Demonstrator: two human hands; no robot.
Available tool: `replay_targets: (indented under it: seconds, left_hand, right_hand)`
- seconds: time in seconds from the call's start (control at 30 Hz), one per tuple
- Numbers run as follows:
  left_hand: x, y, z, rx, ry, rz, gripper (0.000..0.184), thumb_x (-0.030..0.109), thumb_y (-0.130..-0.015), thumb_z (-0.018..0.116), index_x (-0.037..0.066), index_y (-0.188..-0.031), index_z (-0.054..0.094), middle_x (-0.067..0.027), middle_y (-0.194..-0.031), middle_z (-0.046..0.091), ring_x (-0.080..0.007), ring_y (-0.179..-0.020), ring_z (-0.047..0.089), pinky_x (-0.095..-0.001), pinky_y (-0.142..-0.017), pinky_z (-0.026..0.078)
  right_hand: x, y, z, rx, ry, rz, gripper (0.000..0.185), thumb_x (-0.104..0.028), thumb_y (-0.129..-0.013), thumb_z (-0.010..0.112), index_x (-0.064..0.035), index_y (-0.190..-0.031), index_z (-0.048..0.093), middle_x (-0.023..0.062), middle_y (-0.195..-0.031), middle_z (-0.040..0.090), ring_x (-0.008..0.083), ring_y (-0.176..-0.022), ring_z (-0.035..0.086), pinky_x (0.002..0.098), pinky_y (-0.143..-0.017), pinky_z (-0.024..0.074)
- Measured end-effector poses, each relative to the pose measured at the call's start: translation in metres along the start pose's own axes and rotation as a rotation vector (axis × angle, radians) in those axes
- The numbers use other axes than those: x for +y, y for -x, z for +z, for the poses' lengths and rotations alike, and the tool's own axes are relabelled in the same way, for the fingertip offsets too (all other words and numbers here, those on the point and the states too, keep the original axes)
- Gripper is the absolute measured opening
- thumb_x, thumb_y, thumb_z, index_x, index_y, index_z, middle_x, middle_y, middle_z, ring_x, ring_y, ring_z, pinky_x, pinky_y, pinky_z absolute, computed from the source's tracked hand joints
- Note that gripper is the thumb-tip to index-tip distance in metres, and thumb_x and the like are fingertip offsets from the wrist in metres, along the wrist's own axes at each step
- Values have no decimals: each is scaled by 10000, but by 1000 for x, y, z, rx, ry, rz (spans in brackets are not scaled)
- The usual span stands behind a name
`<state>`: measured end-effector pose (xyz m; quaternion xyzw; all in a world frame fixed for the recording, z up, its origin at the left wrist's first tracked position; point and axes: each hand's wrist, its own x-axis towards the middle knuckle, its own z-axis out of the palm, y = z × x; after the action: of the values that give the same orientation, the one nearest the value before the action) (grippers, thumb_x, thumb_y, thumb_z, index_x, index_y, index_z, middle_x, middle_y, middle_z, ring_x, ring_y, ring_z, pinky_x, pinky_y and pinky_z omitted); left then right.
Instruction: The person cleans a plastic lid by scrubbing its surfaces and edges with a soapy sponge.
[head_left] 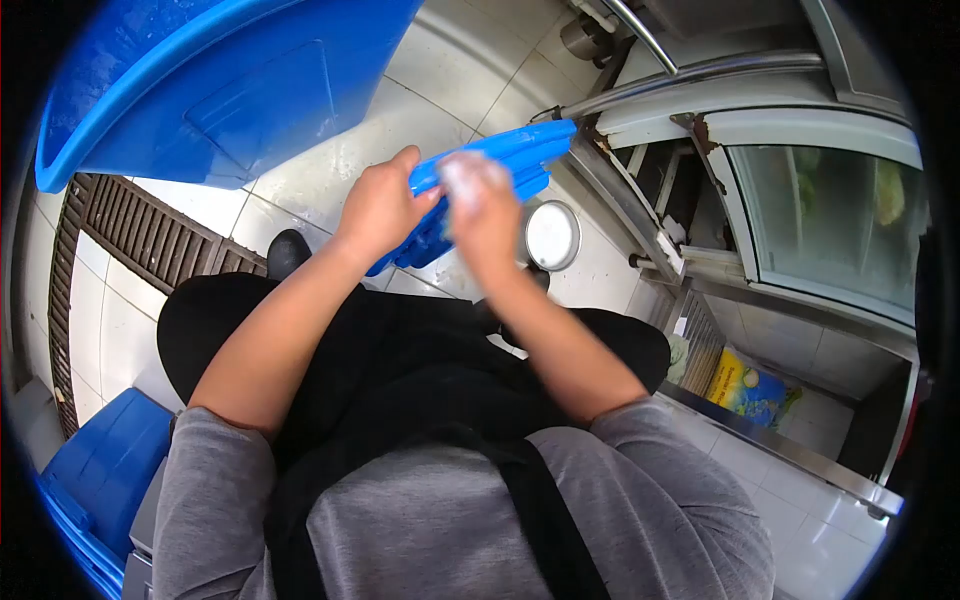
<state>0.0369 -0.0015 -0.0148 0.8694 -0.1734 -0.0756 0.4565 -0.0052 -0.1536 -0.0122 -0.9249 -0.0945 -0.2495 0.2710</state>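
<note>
A blue plastic piece with ridges [530, 155] is held up over the tiled floor, in front of my knees. My left hand [382, 203] grips its left edge, thumb on top. My right hand [480, 205], blurred by motion, presses a whitish wad [463, 178] against the near face of the piece; what the wad is cannot be made out. Just beyond my right hand a round metal pot with pale contents [552, 237] stands on the floor.
A large blue bin [270, 95] stands at the upper left beside a brown drain grate [150, 230]. Another blue container [105, 465] is at the lower left. On the right are a glass-doored cabinet [825, 220] and a yellow-and-blue bag [745, 388] on a low shelf.
</note>
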Motion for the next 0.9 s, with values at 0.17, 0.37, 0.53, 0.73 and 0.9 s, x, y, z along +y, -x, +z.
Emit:
replay_targets:
  seconds: [0.17,0.37,0.53,0.73,0.9]
  left_hand:
    - [-1,2,-2,-14,3,-6,384,284,-806,783,20,-877,514,-230,-688,611,-426,-714,635,-455,-607,489]
    - [-2,-1,-5,-20,16,3,372,285,-806,773,17,-892,530,-231,-737,633,-437,-752,635,-470,-642,494]
    - [-4,-3,-11,-130,-58,40,350,309,-823,737,36,-934,548,-229,-787,658,-436,-787,640,-505,-688,506]
    - [6,-13,-43,-360,-304,1,382,334,-856,693,140,-1156,557,-139,-939,700,-335,-927,673,-468,-770,520]
    - [-21,-10,-10,-437,-468,-13,370,362,-897,639,179,-1197,523,-129,-926,701,-312,-928,681,-460,-760,530]
  right_hand:
    - [54,-7,-9,6,97,247,170,-86,-874,541,-43,-963,679,172,-1011,674,354,-943,617,437,-883,481]
    - [-17,3,0,23,-163,80,146,-82,-863,563,-53,-955,672,138,-1032,682,332,-1002,623,422,-900,478]
    - [105,2,-25,104,91,390,160,-104,-899,605,-10,-991,697,191,-972,685,364,-928,644,417,-853,497]
    - [142,4,-37,109,51,586,236,-121,-834,716,14,-1027,697,194,-996,694,345,-938,668,388,-866,510]
    - [116,16,-4,127,25,527,235,-93,-819,711,5,-1032,691,194,-1068,678,347,-1035,633,394,-931,480]
